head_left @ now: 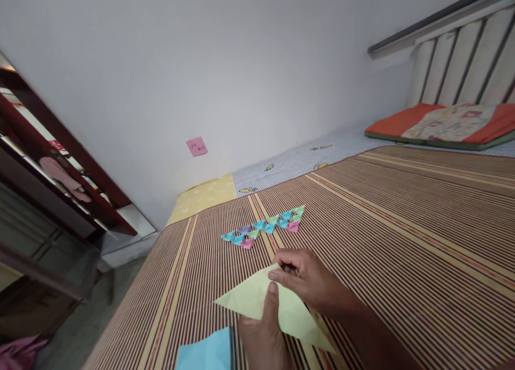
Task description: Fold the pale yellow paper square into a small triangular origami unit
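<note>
1. Closest to my camera, at the bottom of my feed, are the left hand (265, 335) and a light-blue square of paper (205, 351) just beside it, cut off by the lower edge of the view.
2. I have the left hand grasping a pale yellow-green paper folded into a triangle (245, 295), its thumb pressed flat on top and its fingers mostly hidden beneath (so I cannot tell how they are bent).
3. Meanwhile the right hand (311, 279) pinches the same sheet near its far corner between thumb and curled forefinger; the two thumbtips are close together.
4. That triangle is held above a striped mat (386, 220), one point toward my left, another slanting down to the right under the right forearm.
5. Just beyond the hands, I see a slanting row of small folded paper triangles (259, 224) in blue, green, pink and purple, lying on the mat.
6. Past the mat's far edge I make out a yellow patterned cloth (205, 197) and a checked sheet (277, 166) against the wall, which bears a pink paper note (197, 146).
7. Over to my right, an orange floral folded quilt (446, 124) lies near a white radiator (462, 59).
</note>
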`<control>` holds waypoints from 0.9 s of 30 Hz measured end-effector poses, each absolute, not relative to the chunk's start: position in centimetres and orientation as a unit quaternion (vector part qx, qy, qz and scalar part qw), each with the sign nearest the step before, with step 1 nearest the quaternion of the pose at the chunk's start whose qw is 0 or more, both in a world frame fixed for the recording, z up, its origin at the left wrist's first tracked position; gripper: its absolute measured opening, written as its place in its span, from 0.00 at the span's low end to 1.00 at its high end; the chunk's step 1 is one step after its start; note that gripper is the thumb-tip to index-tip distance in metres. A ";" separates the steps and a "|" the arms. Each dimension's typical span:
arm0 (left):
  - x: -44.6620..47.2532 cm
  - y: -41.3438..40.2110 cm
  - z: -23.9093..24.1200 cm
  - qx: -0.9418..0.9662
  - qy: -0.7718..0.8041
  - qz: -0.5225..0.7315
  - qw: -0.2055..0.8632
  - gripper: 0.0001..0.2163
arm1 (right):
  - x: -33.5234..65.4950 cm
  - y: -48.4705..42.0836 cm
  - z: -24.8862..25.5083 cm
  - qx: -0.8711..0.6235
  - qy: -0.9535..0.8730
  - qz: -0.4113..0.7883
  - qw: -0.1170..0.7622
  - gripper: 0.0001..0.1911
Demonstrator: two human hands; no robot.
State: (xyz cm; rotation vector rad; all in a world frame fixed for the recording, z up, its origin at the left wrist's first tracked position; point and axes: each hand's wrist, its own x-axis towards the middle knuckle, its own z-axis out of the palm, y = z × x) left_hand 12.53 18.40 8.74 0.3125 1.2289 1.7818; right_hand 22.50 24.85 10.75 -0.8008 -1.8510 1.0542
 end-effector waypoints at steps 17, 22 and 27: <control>12.2 18.1 8.0 0.235 0.572 0.727 0.299 0.18 | 20.2 24.0 10.4 -0.438 -0.773 0.229 0.398 0.15; 10.2 17.7 8.0 0.274 0.589 0.722 0.238 0.23 | 21.3 24.4 10.4 -0.400 -0.758 0.293 0.423 0.18; 9.3 17.3 8.5 0.264 0.615 0.719 0.185 0.23 | 21.8 24.7 10.4 -0.384 -0.752 0.323 0.427 0.17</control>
